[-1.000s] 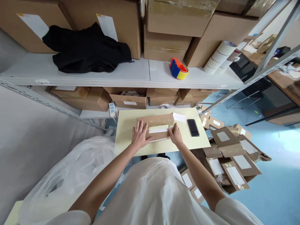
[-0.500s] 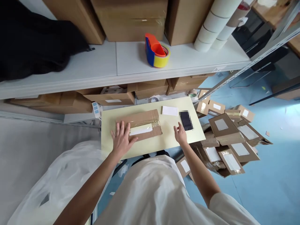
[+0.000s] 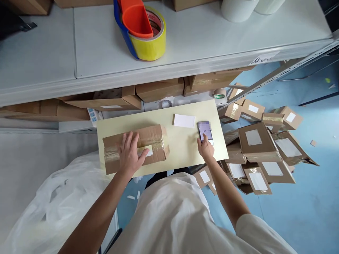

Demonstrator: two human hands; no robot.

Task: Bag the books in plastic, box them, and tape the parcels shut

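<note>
My left hand lies flat on top of a taped cardboard box, fingers apart, partly covering a pale label. The box rests on the left part of a cream tabletop. At the right, my right hand reaches over a smartphone, its index finger on the lit screen, which shows running digits. The other fingers of that hand are curled and partly hidden. A white card or slip lies left of the phone, touched by neither hand.
Above the table runs a grey shelf bearing a tape dispenser. Tape rolls and open cartons sit on the lower shelf. Labelled boxes are heaped on the blue floor at right; translucent plastic bulges at left.
The box has slid left under my left hand. My right index finger has come down onto the phone, whose dark screen is now lit. The camera view has moved closer to the shelf.
</note>
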